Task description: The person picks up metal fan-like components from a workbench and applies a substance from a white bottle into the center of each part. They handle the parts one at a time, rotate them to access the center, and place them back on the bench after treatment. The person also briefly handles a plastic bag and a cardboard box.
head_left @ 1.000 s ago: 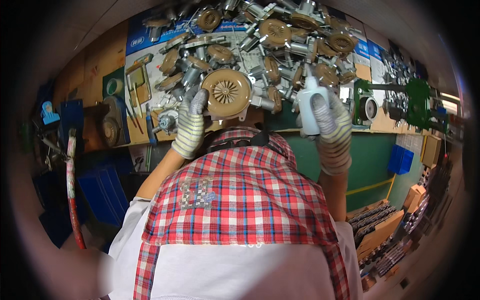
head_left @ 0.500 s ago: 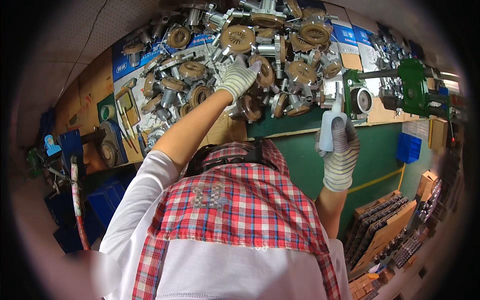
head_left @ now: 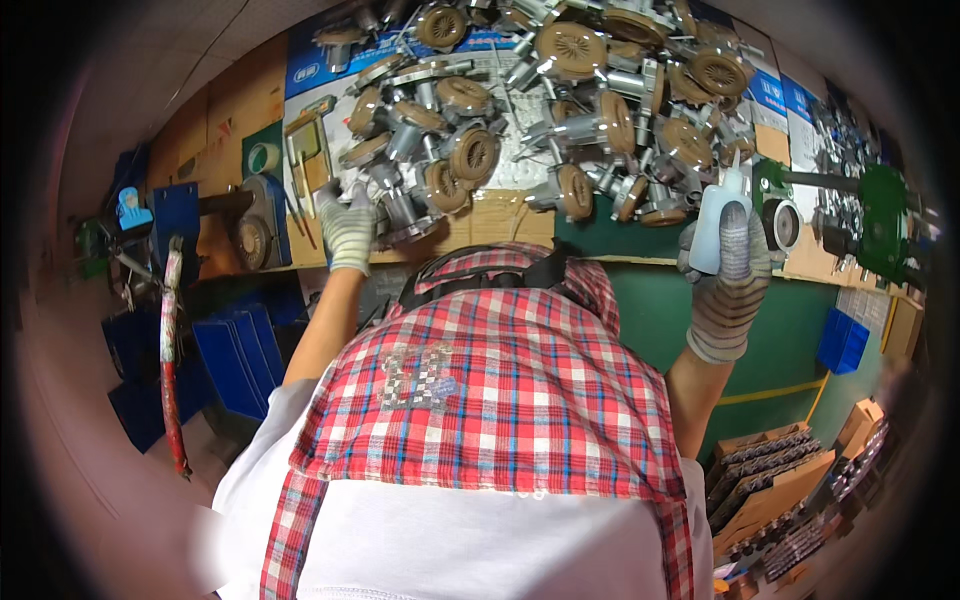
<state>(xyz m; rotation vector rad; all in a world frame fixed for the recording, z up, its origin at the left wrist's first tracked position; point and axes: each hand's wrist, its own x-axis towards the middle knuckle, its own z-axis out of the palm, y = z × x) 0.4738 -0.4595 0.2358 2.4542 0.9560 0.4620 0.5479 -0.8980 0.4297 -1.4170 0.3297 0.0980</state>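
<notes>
My right hand (head_left: 733,265), in a striped glove, is closed round a pale translucent squeeze bottle (head_left: 722,225) with a narrow nozzle pointing up. It is by the bench's front edge, beside a green clamp-like fixture (head_left: 781,222). My left hand (head_left: 347,232), also gloved, reaches over the front of the bench at left. Its fingers look apart, and I make out nothing between them. Close to it are pliers-like tools (head_left: 304,205) and the near end of a heap of metal parts (head_left: 472,153) with silver stems and round brown slotted discs. The palm side is hidden.
A blue-faced fixture with a round wheel (head_left: 252,240) stands at the bench's left. Blue bins (head_left: 238,360) hang below it, near a red-and-white wrapped bar (head_left: 170,370). At right are a blue bin (head_left: 843,341) and cardboard with stacked parts (head_left: 770,490).
My left hand has left the middle of the heap and come back to the front left. The bottle stays in my right hand. The whole view has shifted.
</notes>
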